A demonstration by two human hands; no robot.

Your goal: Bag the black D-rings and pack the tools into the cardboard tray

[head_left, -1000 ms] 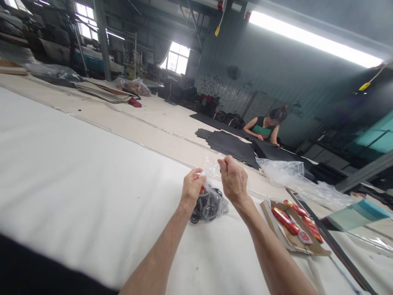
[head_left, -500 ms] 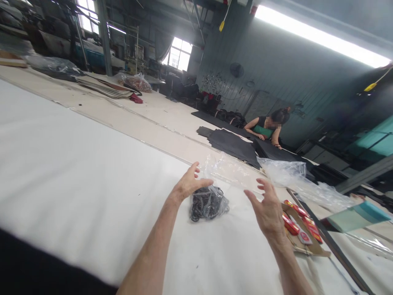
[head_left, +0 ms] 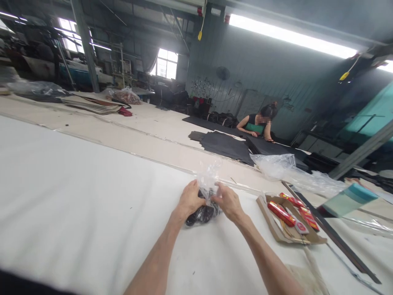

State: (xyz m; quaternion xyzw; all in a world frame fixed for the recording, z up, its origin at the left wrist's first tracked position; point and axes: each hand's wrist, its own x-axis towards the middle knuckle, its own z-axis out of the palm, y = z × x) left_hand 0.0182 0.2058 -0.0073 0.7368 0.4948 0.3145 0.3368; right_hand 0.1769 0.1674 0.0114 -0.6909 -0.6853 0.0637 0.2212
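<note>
A clear plastic bag (head_left: 202, 214) with black, cord-like items inside rests on the white-covered table (head_left: 101, 196). Its loose, crumpled top stands up between my hands. My left hand (head_left: 189, 199) grips the bag's left side, thumb pointing inward. On the right side, my right hand (head_left: 227, 200) has its thumb and fingers closed on the gathered plastic. Both thumbs are near each other at the neck of the bag, and the hands cover part of the black contents.
Right of my hands lies a cardboard tray (head_left: 276, 235) with red packets. Beyond it are a dark strip (head_left: 340, 241), a teal-lidded container (head_left: 350, 200) and loose plastic (head_left: 291, 170). Black sheets (head_left: 225, 145) lie farther back, near a person (head_left: 258, 125) leaning over the table.
My right hand has moved left onto the bag, and both hands have closed on it. The bag's spread-out top is now gathered upright. The view has shifted, showing more of the cardboard tray.
</note>
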